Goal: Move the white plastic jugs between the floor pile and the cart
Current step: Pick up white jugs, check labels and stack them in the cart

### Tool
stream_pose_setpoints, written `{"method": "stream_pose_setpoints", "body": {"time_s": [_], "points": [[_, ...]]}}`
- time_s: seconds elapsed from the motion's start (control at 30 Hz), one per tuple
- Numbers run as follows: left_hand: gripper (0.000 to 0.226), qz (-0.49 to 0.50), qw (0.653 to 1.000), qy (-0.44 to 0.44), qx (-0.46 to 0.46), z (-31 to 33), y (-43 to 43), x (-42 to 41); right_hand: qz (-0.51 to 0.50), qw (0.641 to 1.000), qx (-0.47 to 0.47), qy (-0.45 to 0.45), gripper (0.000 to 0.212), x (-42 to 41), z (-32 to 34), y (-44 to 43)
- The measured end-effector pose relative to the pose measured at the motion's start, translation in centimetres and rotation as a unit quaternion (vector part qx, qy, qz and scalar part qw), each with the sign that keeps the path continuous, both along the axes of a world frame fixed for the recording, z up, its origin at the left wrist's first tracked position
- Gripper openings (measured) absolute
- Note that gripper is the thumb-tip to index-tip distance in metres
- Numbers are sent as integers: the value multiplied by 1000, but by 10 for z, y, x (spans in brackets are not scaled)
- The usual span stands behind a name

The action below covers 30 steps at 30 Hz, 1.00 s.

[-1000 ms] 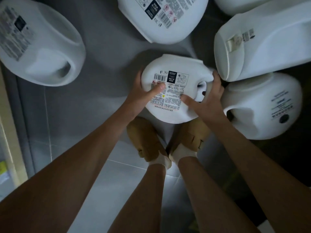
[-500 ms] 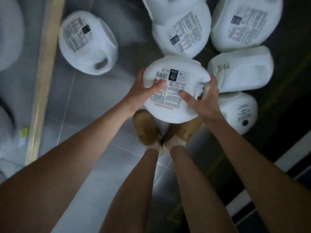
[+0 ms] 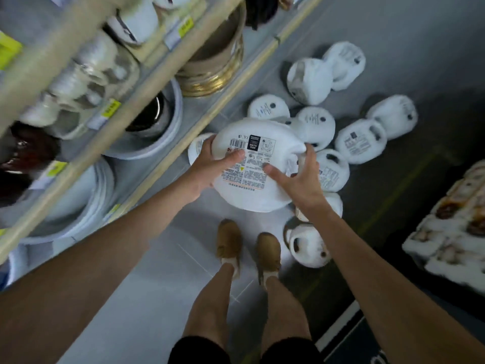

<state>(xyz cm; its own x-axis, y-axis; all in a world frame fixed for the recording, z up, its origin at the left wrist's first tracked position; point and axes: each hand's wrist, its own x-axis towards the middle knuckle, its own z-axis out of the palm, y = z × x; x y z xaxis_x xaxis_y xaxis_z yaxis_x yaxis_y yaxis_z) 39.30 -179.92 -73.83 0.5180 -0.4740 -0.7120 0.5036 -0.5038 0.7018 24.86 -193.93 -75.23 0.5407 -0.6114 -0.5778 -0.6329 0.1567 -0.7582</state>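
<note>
I hold one white plastic jug [image 3: 258, 189] in both hands, well above the floor, its printed label facing up at me. My left hand [image 3: 214, 166] grips its left side with the thumb across the label. My right hand [image 3: 299, 179] grips the right side near the handle. Below and beyond it, several more white jugs [image 3: 360, 141] lie in a loose pile on the grey floor. One jug [image 3: 308, 248] rests beside my right foot. No cart is clearly visible.
A wooden-edged shelf unit [image 3: 147, 143] stocked with bowls, pots and jars runs along the left. A pallet of packaged goods [image 3: 451, 232] sits at the right edge. My feet in tan shoes [image 3: 246, 243] stand on the grey tile floor.
The view has risen far from the floor with the jug still held in both hands. The pile now looks small below, and the shelves on the left have come into view.
</note>
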Motion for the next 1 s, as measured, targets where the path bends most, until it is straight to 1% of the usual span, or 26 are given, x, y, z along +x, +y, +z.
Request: {"method": "stream_pose_setpoints", "body": {"time_s": [0.07, 0.2, 0.27, 0.33, 0.37, 0.47, 0.5, 0.57, 0.73, 0.8, 0.87, 0.97, 1.0], "points": [[57, 35, 998, -39, -22, 52, 6, 13, 28, 998, -22, -44, 118, 23, 49, -4], [51, 108, 984, -108, -86, 161, 24, 29, 105, 983, -84, -123, 96, 65, 154, -5], [56, 133, 975, -141, -105, 216, 38, 34, 137, 971, -106, -164, 93, 82, 207, -2], [70, 147, 966, -172, -122, 270, 51, 38, 158, 957, -123, -208, 97, 96, 260, 4], [72, 156, 960, -194, -127, 297, 57, 39, 167, 951, -131, -226, 101, 103, 284, 6], [54, 193, 934, -268, -140, 376, 72, 37, 204, 925, -161, -278, 104, 118, 360, 16], [53, 203, 925, -286, -147, 400, 76, 35, 216, 913, -175, -298, 102, 121, 385, 20], [58, 228, 905, -318, -164, 447, 88, 32, 238, 892, -198, -330, 96, 129, 435, 28], [52, 265, 853, -404, -195, 557, 117, 14, 268, 838, -240, -411, 101, 134, 554, 53], [56, 265, 834, -437, -207, 595, 131, 6, 275, 821, -246, -435, 107, 133, 593, 65], [58, 269, 819, -458, -217, 630, 145, -3, 285, 805, -247, -458, 104, 131, 628, 76], [66, 279, 794, -489, -231, 673, 166, -14, 305, 779, -256, -484, 112, 129, 677, 96], [65, 279, 782, -504, -236, 685, 173, -18, 314, 772, -261, -487, 113, 130, 691, 103]]}}
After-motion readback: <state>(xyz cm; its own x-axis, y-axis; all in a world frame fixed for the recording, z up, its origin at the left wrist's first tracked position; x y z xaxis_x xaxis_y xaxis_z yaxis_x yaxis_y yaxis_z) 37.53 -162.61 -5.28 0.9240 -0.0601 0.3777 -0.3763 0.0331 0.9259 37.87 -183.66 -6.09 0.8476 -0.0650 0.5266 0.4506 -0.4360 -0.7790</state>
